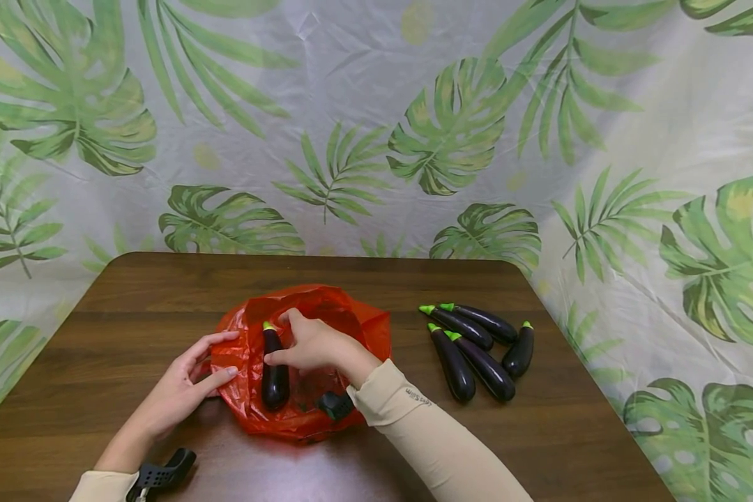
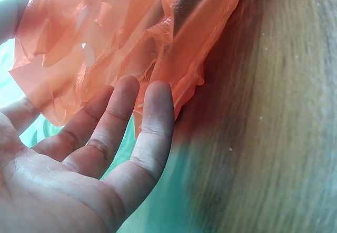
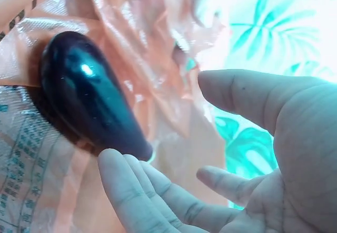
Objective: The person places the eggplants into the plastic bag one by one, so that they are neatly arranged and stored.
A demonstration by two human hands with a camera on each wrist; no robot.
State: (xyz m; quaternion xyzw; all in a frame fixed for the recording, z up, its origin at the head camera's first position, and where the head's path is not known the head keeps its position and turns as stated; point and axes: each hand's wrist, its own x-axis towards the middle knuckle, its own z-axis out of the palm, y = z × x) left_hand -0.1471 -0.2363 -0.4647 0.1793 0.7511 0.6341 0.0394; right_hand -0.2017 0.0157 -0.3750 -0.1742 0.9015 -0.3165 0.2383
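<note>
Head view: right hand (image 1: 320,345) loose, fingers spread at eggplant (image 1: 275,383) in red bag (image 1: 245,394), lower frame left of centre; left hand (image 1: 185,383) straight-fingered against bag's left edge; five more eggplants (image 1: 453,369) right of centre.

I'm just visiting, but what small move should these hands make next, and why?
Probably curl the right hand around the lone eggplant: that hand is spread open beside it, not gripping, while the left hand is at the side of the red bag.
</note>
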